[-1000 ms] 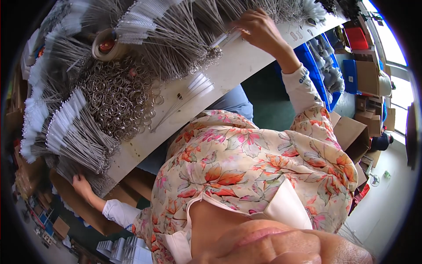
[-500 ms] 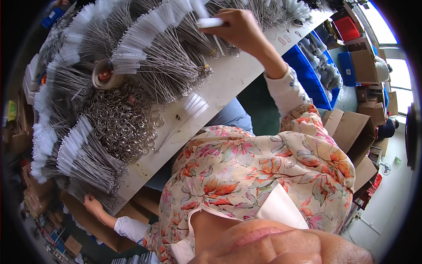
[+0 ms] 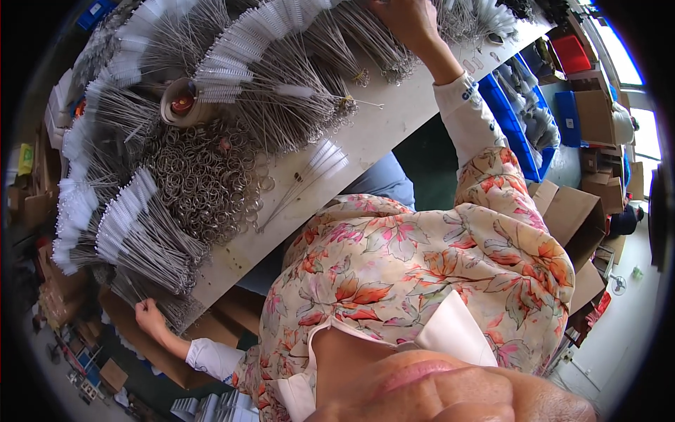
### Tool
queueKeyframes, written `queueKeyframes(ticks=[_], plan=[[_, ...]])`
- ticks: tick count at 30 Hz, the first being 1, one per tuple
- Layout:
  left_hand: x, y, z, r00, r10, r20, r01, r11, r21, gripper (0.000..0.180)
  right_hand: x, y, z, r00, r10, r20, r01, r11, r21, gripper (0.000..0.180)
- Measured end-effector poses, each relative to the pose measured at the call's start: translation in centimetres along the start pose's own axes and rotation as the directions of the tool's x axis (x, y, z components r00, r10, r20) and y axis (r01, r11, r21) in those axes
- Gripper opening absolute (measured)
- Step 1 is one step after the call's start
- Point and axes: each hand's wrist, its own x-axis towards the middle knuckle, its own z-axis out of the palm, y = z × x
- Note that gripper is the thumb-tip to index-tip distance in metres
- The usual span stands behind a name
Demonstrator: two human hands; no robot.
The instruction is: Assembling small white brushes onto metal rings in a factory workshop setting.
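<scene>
Piles of small wire brushes with white bristle heads and thin twisted metal stems (image 3: 288, 112) cover much of the table. My right hand (image 3: 408, 20) is at the top edge of the view, over the far brushes; its fingertips are cut off. One loose brush (image 3: 295, 91) lies across a bundle, its stem over the bare tabletop. Down at the near left corner, my left hand (image 3: 150, 318) has its fingers closed beside the stems of a brush bundle (image 3: 151, 292); what they grip is hidden. A few brushes (image 3: 327, 160) lie apart near the table's front edge.
A heap of metal rings (image 3: 204, 176) sits amid the brushes, beside a round pale container (image 3: 184, 105). The white table (image 3: 401, 116) runs diagonally. A blue crate (image 3: 538, 133) with clear bags and open cardboard boxes (image 3: 576, 218) stand at right. Another box (image 3: 133, 337) is below my left hand.
My right hand has moved up and away, and the white-headed brush is no longer visible in it. A loose brush now lies across the bundle. My left hand stays by the same brushes.
</scene>
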Motion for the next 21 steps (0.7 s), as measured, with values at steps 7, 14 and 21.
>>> queueKeyframes(ticks=[7,14,21], plan=[[-3.5,0.3,-3.1,0.977,-0.155,0.145,0.205,0.87,-0.448,0.013,1.2,1.8,-1.8,0.771,0.448,0.452,-0.626,0.401,0.669,0.022],[-6.2,4.7,-6.2,0.986,-0.141,0.087,0.162,0.704,-0.692,0.03,2.4,3.9,-0.9,0.804,0.42,0.42,-0.582,0.413,0.701,0.026],[-5.8,9.1,-6.4,0.994,-0.11,-0.008,0.066,0.648,-0.759,0.033,4.2,4.5,-4.5,0.744,0.569,0.35,-0.618,0.389,0.683,0.029]])
